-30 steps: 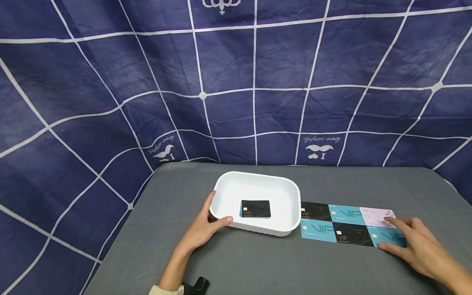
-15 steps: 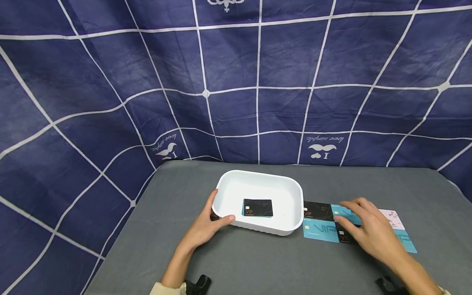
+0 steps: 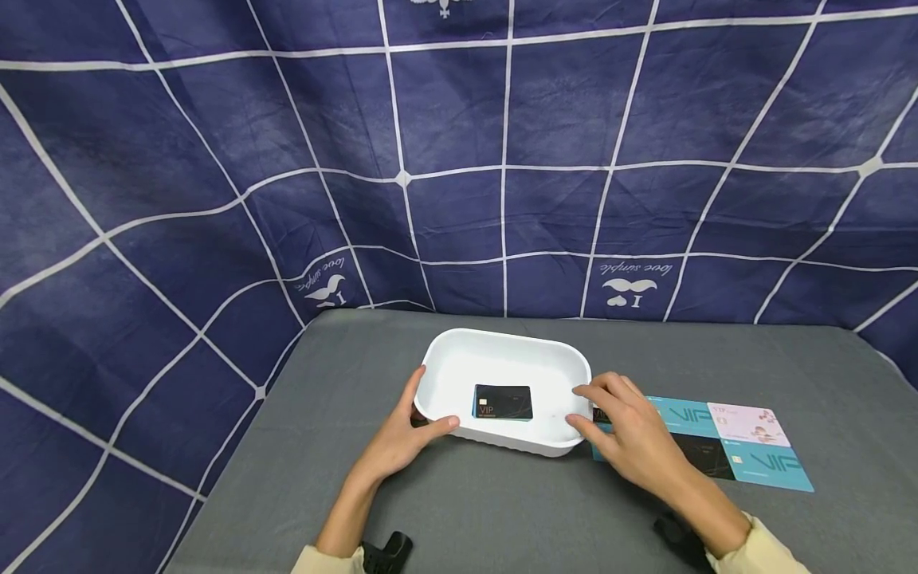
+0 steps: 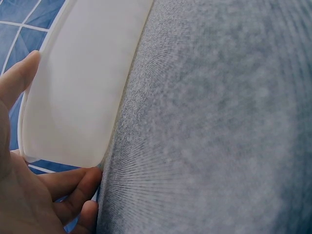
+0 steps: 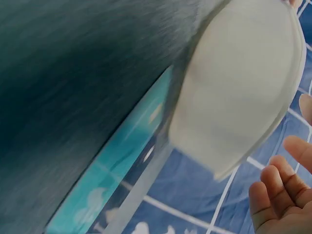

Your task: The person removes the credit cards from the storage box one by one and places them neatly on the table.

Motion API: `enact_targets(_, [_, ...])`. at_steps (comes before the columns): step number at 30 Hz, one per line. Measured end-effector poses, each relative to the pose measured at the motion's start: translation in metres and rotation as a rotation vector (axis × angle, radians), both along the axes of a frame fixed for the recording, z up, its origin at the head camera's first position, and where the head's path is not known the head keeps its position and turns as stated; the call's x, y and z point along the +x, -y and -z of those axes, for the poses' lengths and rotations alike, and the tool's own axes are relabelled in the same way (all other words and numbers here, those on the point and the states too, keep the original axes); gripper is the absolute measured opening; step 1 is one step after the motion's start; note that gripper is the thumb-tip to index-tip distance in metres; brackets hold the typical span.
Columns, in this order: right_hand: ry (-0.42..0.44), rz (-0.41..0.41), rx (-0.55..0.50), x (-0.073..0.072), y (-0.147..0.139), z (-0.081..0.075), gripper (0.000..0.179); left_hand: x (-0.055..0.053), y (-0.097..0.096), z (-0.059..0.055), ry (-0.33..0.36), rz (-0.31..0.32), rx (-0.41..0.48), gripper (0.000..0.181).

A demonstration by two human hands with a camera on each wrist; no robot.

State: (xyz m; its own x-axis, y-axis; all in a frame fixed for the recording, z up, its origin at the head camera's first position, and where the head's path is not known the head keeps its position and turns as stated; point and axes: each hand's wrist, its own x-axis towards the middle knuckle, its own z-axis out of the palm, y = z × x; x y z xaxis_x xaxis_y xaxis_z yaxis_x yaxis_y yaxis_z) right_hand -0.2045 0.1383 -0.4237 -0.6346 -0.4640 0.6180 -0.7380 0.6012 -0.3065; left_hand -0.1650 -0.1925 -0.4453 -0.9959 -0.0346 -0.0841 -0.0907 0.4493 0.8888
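A white plastic tray [image 3: 548, 363] holds a small stack topped by a black VIP card [image 3: 504, 402], with a blue edge showing under it. My left hand [image 3: 397, 446] grips the tray's left front corner, thumb over the rim and fingers against the side. Over the tray's right rim is my right hand [image 3: 637, 442], fingers slightly bent and holding nothing. In the right wrist view its fingers [image 5: 278, 187] stand apart from the tray wall [image 5: 239, 87]. Beneath and beyond it lie cards in two rows: a pink card [image 3: 749, 422], blue cards [image 3: 770, 464] and black cards [image 3: 703, 454], partly hidden by the hand.
A grey cloth [image 3: 502, 518] covers the table. Behind and to the left hangs a navy curtain [image 3: 459, 215] with a white grid. A black strap device [image 3: 387, 552] sits at the left wrist.
My right hand has moved left from the pink card, across the row of cards, to the tray's right rim. The left hand keeps its grip on the tray; the cards lie as before.
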Motion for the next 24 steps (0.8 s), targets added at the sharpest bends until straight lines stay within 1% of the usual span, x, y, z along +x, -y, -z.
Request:
enact_targets(7, [0.046, -0.022, 0.024, -0.007, 0.031, -0.001, 0.032, 0.000, 0.000, 0.000, -0.003, -0.002, -0.002, 0.104])
enact_targets(13, [0.094, -0.012, 0.056, -0.016, 0.054, -0.004, 0.033, -0.002, 0.001, 0.000, 0.003, -0.012, -0.003, 0.105])
enact_targets(18, [0.167, 0.000, 0.066, -0.025, 0.068, -0.004, 0.035, -0.003, 0.000, 0.000, -0.001, -0.014, -0.012, 0.104])
enact_targets(24, [0.262, -0.021, 0.142, -0.034, 0.084, 0.002, 0.042, -0.001, 0.001, 0.000, -0.001, 0.000, -0.001, 0.103])
